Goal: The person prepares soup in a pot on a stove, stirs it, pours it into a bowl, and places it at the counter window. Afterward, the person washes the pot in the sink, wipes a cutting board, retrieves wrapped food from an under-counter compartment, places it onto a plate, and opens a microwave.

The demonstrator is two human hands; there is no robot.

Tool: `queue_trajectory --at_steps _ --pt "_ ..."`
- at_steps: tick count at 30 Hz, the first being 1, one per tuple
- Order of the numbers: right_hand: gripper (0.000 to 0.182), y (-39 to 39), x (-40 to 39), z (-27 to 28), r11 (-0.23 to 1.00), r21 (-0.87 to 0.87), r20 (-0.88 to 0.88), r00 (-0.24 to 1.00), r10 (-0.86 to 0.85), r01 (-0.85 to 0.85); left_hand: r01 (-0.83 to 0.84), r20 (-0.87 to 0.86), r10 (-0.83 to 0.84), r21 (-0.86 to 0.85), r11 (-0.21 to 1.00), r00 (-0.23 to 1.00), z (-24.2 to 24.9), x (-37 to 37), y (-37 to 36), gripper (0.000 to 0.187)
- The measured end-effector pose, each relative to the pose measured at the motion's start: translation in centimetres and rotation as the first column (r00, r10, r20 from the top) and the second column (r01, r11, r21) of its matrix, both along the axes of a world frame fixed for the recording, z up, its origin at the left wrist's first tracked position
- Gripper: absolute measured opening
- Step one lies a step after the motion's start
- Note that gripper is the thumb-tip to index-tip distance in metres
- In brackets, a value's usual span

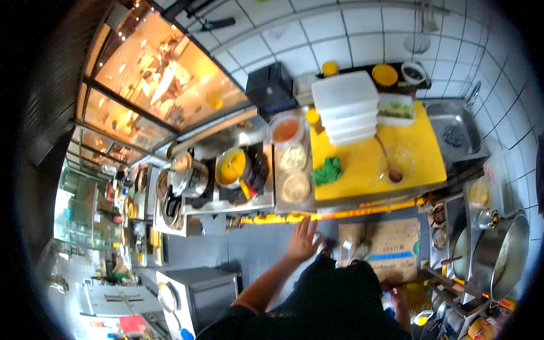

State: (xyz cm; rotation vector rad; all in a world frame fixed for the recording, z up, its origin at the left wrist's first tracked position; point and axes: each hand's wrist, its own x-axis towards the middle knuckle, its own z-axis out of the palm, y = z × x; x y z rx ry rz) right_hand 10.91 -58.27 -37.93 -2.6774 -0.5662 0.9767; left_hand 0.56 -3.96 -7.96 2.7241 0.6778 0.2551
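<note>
My left hand (pixel 303 242) is open in front of my body, its fingers spread toward the counter's front edge, holding nothing. Low at my right side is my right hand (pixel 400 303), partly cut off by my dark clothing; a small blue and white thing (pixel 389 300) lies against it, and its fingers are too blurred to read. Beyond the left hand, a bowl of pale paste (pixel 296 187) and a bowl of chopped white food (pixel 293 158) stand on the counter. A green cloth-like bundle (pixel 327 171) rests on the yellow board (pixel 351 184).
Stacked white containers (pixel 345 105) and a glass bowl with a spoon (pixel 399 164) are on the board. A pan of yellow food (pixel 232 167) and a steel pot (pixel 190 175) sit on the stove. A sink (pixel 456 133) and large pot (pixel 501 258) are right; cardboard (pixel 396 241) lies on the floor.
</note>
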Motion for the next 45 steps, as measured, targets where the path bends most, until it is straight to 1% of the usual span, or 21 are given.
queue_trajectory --at_steps 1,3,4,5,6,7,8,10,12,13,14,16,19,21,22,23,24,27,34,40,45 --pt "0.020 0.3 0.7 -0.5 0.999 0.043 0.022 1.000 -0.008 0.008 0.018 0.021 -0.017 -0.023 1.000 1.000 -0.2 -0.1 -0.8 0.060" --pt "0.017 1.0 3.0 -2.3 0.966 0.121 0.194 0.960 0.201 -0.226 -0.032 0.031 0.035 -0.082 0.996 0.999 1.4 -0.1 -0.8 0.058" --pt "0.024 2.2 5.4 0.6 0.694 -0.106 0.392 0.612 0.687 -0.712 -0.068 0.057 0.072 -0.070 0.995 0.996 2.2 -0.3 -0.2 0.058" --pt "0.038 3.9 7.3 1.4 0.775 -0.082 0.293 0.728 0.619 -0.626 -0.119 0.032 0.122 -0.093 0.989 0.992 2.6 -0.8 0.7 0.058" --pt "0.041 7.4 10.1 5.1 0.726 0.058 0.300 0.705 0.642 -0.685 -0.162 0.055 0.168 -0.098 0.982 0.984 3.8 -1.3 1.5 0.058" --pt "0.043 12.4 11.6 11.5 0.893 0.333 -0.099 0.930 0.354 -0.304 -0.202 0.078 0.210 -0.108 0.974 0.974 5.1 -2.0 2.1 0.058" --pt "0.048 17.6 13.2 18.3 0.875 0.421 -0.475 0.880 -0.012 0.239 -0.218 0.124 0.231 -0.104 0.970 0.965 6.1 -2.8 2.5 0.057" --pt "0.044 27.1 15.7 28.2 0.833 0.543 -0.311 0.947 0.081 0.107 -0.235 0.209 0.242 -0.058 0.970 0.948 6.9 -4.5 3.7 0.056" --pt "0.037 34.9 17.9 35.2 0.650 0.754 -0.299 0.931 0.210 0.095 -0.260 0.234 0.256 -0.014 0.966 0.938 5.8 -7.3 4.4 0.055" --pt "0.033 38.8 18.9 35.9 0.428 0.904 -0.152 0.954 0.259 0.028 -0.276 0.266 0.262 0.015 0.961 0.928 5.3 -8.4 4.6 0.054" --pt "0.031 42.3 20.3 39.9 0.536 0.820 0.058 0.961 0.271 -0.200 -0.312 0.213 0.312 -0.035 0.949 0.926 5.9 -9.4 4.5 0.054" --pt "0.032 50.0 20.1 48.5 0.271 0.936 0.169 0.961 0.218 -0.226 -0.375 0.194 0.379 -0.059 0.925 0.905 3.6 -12.8 5.1 0.056" --pt "0.041 62.3 23.7 54.7 0.032 0.998 -0.058 0.952 0.299 0.050 -0.512 0.159 0.514 -0.052 0.857 0.843 -1.2 -18.5 6.1 0.051" --pt "0.049 70.1 26.6 58.7 -0.020 0.980 -0.185 0.952 0.243 0.196 -0.560 0.094 0.557 0.003 0.828 0.825 -7.0 -24.4 7.0 0.055" --pt "0.053 74.3 28.8 58.9 -0.131 0.960 -0.210 0.946 0.247 0.247 -0.662 -0.030 0.662 -0.075 0.746 0.749 -9.0 -26.9 7.0 0.054" --pt "0.054 78.2 31.1 59.5 -0.172 0.937 -0.264 0.939 0.220 0.304 -0.576 -0.111 0.601 0.194 0.794 0.791 -10.9 -29.6 6.6 0.044" --pt "0.055 81.5 33.1 60.4 -0.216 0.910 -0.315 0.928 0.197 0.355 -0.770 -0.417 0.686 -0.057 0.635 0.597 -10.4 -31.1 6.1 0.045" --pt "0.056 88.0 37.0 62.5 -0.269 0.888 -0.366 0.928 0.076 0.372 -0.827 -0.591 0.635 -0.102 0.553 0.497 -12.6 -32.7 8.3 0.045" --pt "0.040 91.1 39.2 64.2 -0.332 0.909 -0.146 0.938 0.315 0.253 -0.789 -0.645 0.506 -0.265 0.554 0.572 -18.2 -29.5 15.8 0.047" --pt "0.028 91.8 40.5 64.6 -0.217 0.976 -0.013 0.999 0.035 0.020 -0.751 -0.641 0.432 -0.376 0.543 0.634 -21.7 -26.6 18.3 0.048" --pt "0.047 88.5 35.3 66.5 0.031 0.986 -0.165 0.986 -0.022 0.165 -0.681 -0.620 0.352 -0.435 0.589 0.701 -25.5 -29.9 15.2 0.049"
